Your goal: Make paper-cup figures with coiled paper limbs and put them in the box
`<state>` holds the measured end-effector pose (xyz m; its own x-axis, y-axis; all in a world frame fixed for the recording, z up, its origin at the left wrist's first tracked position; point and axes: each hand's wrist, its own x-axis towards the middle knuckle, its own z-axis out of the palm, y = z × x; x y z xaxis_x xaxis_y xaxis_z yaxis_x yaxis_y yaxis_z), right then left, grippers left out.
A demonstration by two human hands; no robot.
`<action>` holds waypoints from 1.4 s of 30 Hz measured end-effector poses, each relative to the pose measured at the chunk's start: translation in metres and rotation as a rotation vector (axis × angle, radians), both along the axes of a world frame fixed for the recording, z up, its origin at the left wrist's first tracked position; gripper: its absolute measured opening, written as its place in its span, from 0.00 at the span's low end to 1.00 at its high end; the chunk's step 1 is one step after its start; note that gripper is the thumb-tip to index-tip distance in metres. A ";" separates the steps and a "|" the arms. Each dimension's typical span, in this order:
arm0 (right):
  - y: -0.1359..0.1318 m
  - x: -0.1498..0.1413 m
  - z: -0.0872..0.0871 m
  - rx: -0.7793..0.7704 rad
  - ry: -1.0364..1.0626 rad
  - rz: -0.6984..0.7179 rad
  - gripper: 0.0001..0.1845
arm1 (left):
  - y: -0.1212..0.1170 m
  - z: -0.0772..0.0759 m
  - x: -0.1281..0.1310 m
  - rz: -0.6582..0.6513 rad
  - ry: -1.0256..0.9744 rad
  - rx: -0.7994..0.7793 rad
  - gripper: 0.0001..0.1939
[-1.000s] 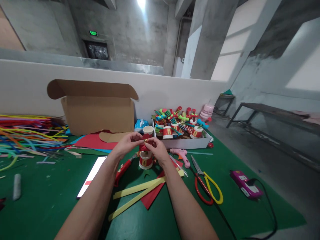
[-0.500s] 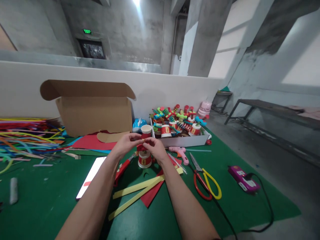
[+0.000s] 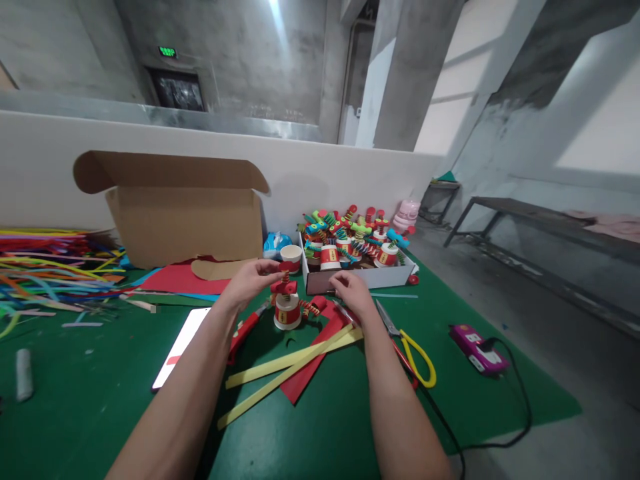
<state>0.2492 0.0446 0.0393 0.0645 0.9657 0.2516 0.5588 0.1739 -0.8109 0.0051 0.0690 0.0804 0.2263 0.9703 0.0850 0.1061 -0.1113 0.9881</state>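
Holding cup figure (image 3: 288,305), gold label (image 3: 283,319) illegible

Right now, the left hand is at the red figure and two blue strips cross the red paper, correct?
Not blue: the two strips crossing the red paper are yellow, as the head view shows. The left hand is at the red figure.

The left hand (image 3: 253,281) and the right hand (image 3: 353,295) are bare. Both forearms (image 3: 187,373) are bare too, narrowing toward the wrists (image 3: 229,312).
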 end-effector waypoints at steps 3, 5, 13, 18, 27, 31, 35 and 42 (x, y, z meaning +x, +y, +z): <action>-0.010 0.016 0.000 -0.096 -0.307 -0.028 0.09 | 0.000 0.000 0.000 -0.001 0.004 -0.001 0.23; -0.016 0.020 0.003 -0.147 -0.433 -0.070 0.12 | 0.000 0.001 0.000 -0.005 0.014 -0.007 0.23; -0.025 0.040 0.013 -0.469 -0.621 -0.287 0.08 | -0.001 0.002 0.001 -0.002 0.014 -0.015 0.23; -0.025 0.046 -0.001 -0.616 -0.561 -0.267 0.17 | -0.001 0.000 0.001 -0.026 0.005 -0.016 0.24; -0.017 0.052 -0.009 -0.202 -0.464 -0.279 0.14 | -0.001 0.000 0.002 0.007 -0.019 -0.038 0.24; -0.018 0.050 0.003 -0.085 -0.328 -0.423 0.16 | -0.001 0.000 0.002 0.031 -0.051 -0.055 0.24; -0.018 0.033 0.012 -0.029 -0.071 -0.456 0.21 | 0.000 -0.001 0.002 0.037 -0.106 -0.079 0.25; -0.011 -0.003 0.006 0.012 0.304 -0.236 0.17 | 0.001 -0.004 0.000 0.012 -0.102 -0.061 0.24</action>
<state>0.2459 0.0335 0.0458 0.3578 0.9126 0.1980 0.3189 0.0799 -0.9444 0.0049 0.0698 0.0765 0.2077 0.9770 0.0473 0.0054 -0.0495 0.9988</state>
